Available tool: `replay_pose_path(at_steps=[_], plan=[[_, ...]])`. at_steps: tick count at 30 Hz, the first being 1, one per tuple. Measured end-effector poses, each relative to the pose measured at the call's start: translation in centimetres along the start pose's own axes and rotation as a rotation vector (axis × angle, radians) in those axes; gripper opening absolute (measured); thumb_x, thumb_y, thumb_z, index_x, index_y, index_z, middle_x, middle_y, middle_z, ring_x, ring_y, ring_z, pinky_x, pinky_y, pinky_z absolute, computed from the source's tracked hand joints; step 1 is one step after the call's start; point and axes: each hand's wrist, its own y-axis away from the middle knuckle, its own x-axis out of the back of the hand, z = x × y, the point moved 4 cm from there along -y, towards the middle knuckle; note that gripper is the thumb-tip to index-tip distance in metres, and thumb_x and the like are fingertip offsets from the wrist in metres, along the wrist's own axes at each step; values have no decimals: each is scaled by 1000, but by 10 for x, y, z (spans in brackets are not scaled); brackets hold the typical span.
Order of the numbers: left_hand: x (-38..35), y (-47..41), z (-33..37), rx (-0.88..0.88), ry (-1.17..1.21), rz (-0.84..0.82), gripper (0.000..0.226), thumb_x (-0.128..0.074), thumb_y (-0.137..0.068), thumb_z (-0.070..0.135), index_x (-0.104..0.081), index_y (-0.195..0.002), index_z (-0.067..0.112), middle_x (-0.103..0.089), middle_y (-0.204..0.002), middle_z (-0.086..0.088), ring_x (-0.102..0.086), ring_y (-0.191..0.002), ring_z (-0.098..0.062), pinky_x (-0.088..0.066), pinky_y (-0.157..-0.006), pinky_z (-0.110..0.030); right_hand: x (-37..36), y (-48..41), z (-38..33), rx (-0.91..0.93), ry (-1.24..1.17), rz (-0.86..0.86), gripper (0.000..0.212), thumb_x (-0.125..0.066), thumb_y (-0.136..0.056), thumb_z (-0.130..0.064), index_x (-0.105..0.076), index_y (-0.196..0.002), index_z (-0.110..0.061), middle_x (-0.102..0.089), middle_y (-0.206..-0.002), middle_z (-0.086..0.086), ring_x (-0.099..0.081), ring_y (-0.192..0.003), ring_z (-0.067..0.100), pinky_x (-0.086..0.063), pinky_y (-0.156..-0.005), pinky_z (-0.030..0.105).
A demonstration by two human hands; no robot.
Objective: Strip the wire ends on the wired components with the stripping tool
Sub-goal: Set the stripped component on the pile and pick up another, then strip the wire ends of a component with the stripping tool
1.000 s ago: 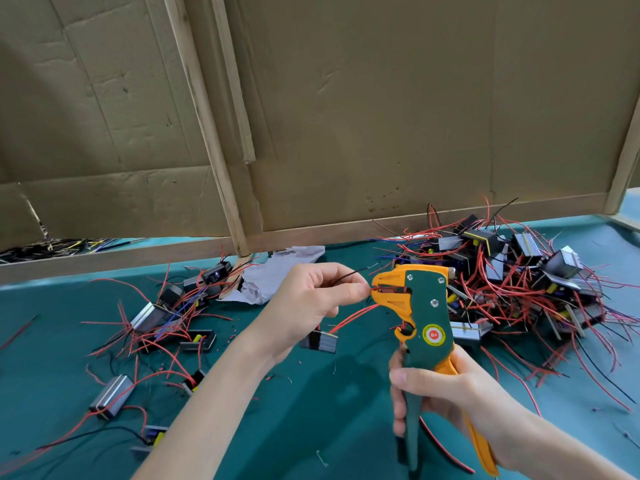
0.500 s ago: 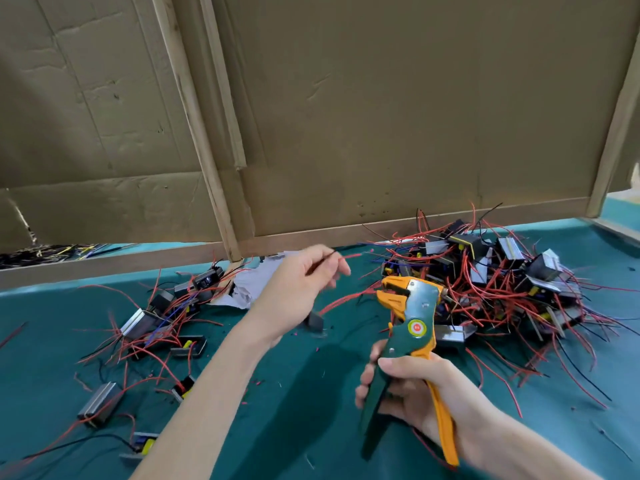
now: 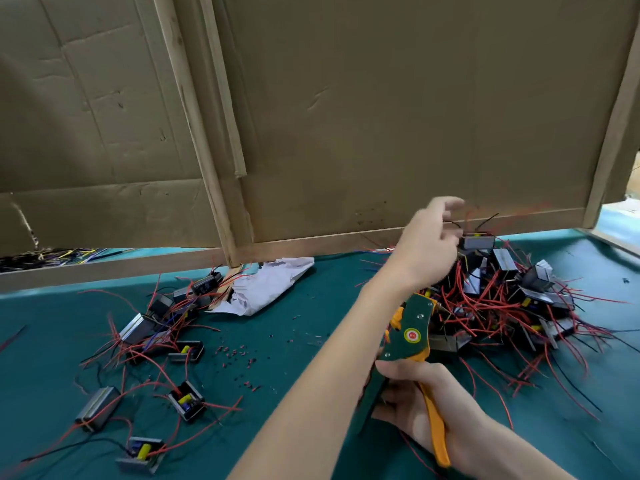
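Filling most of your view is a brown cardboard wall (image 3: 381, 116) framed with pale wooden battens, standing along the far edge of your green bench (image 3: 294, 362). On the right of the bench lies the big heap of wired components (image 3: 512, 306), small black and grey boxes tangled in red and black leads. On the left a looser scatter of the same components (image 3: 162, 327) is spread out, several lying apart with their wires trailing. Between the two groups, close to the wall, sits a crumpled sheet of white paper (image 3: 270, 285).

Your left hand (image 3: 429, 251) is stretched across your body and held over the near top of the big heap. It is blurred; the fingers look loosely spread, and whether they have hold of anything cannot be told. Just beside it, at the top of the heap, is one grey component (image 3: 478, 242) with black leads sticking up.

Your right hand (image 3: 426, 407) is low in front of you, its fingers curled round the handles of the green and orange stripping tool (image 3: 412, 336), whose head points up and away toward the heap. Tiny red and dark insulation scraps (image 3: 235, 351) dot the bench in the middle.
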Motion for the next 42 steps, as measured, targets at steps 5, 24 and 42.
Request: replay_pose_path(at_steps=[5, 24, 42], plan=[[33, 40, -34, 75, 20, -28, 67, -40, -91, -9, -26, -146, 26, -28, -152, -4, -67, -95, -16, -55, -84, -23, 1, -1, 2, 5, -2, -8, 16, -69, -62, 1, -70, -77, 3, -60, -77, 27, -64, -68, 41, -57, -64, 48], [246, 97, -222, 776, -1121, 328, 33, -48, -93, 19, -50, -125, 10, -53, -130, -11, -42, -124, -34, -29, -106, -52, 2, -4, 2, -41, 8, -20, 35, -78, -49, 2, -69, -82, 6, -59, -79, 28, -63, -68, 42, -57, -66, 50], [89, 103, -126, 383, -193, 203, 19, -56, -95, 19, -66, -87, 5, -69, -86, -10, -61, -82, -23, -49, -84, -37, 3, -2, 3, 22, 4, 5, 19, -71, -61, 0, -71, -80, 3, -61, -80, 26, -65, -70, 41, -57, -68, 49]])
